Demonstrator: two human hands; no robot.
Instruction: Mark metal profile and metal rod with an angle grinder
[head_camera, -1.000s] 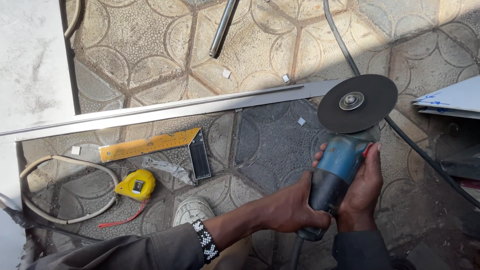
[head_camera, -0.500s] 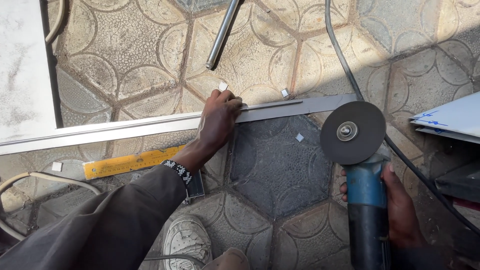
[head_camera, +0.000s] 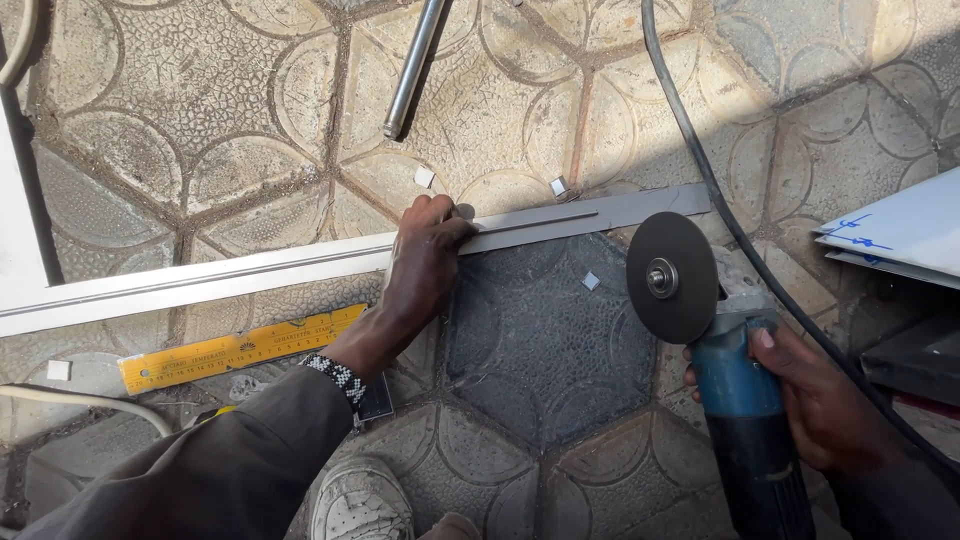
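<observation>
A long grey metal strip (head_camera: 560, 222) lies across the patterned floor tiles. My left hand (head_camera: 425, 258) presses down on it near its middle, fingers closed over the edge. My right hand (head_camera: 815, 395) grips the blue body of an angle grinder (head_camera: 735, 400). Its dark round cutting disc (head_camera: 670, 277) hangs just below the strip's right end, a little apart from it. The grinder's black cable (head_camera: 720, 200) runs up past the strip's end and off the top.
A yellow square ruler (head_camera: 235, 348) lies under my left forearm. A steel tube (head_camera: 412, 65) lies at the top. White sheets (head_camera: 895, 232) sit at the right edge, a white panel (head_camera: 12, 240) at the left. My shoe (head_camera: 362, 500) is below. Small metal offcuts lie scattered about.
A second ago both hands held the grinder. My left hand then went to the strip and now presses it. The grinder has lowered slightly to the right.
</observation>
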